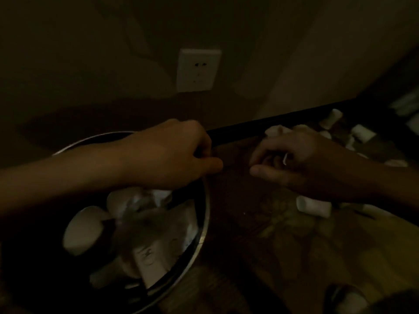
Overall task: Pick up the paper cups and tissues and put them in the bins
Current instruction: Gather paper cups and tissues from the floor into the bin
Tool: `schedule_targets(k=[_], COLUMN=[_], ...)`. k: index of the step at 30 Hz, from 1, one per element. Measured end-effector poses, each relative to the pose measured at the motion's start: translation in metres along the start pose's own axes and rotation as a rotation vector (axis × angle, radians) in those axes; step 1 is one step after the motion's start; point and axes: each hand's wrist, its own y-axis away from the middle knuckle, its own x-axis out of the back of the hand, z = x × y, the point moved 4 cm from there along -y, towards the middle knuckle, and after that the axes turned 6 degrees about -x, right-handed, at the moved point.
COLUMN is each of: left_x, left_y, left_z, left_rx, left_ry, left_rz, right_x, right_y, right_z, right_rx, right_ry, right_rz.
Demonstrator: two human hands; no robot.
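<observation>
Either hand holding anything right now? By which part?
Left hand seems to grip the bin by its rim. Right hand curls round a white object; too dark to identify.

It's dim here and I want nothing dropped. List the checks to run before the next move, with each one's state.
1. Bin stands beside the table, in reach: ok.
2. Room in the bin: ok, the cups in it lie below the rim.
3. Left hand free: cannot tell, its fingers curl at the bin's rim.
4. Right hand grasp: cannot tell, only a white sliver shows between its fingers.
5. Table cleared: not ok, a paper cup lies on its side near the right wrist, more behind the hand.
</observation>
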Motion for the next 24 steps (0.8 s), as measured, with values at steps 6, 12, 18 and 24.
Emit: schedule_targets(k=[6,12,18,24], left_x=[-0.044,-0.158,-0.265,-0.332], left_y=[-0.101,-0.205,-0.283,-0.325], left_z=[0.097,0.145,0.150,0.142], left_rx=[-0.117,-0.072,0.014,0.049], left_ry=[-0.103,-0.084,-0.041,-0.132], left_rz=[-0.114,-0.373,-0.425,-0.391], right_x=[0.026,-0.035,-0.106,-0.144], right_y=[0.067,0.112,0.135,0.133], right_z=[0.145,0.324,0.418,0.442], right_rx=[-0.259,-0.542,-0.751,-0.766], right_ry=[-0.060,-0.160,-0.445,-0.645], right_rz=[0.084,0.054,0.073,0.096])
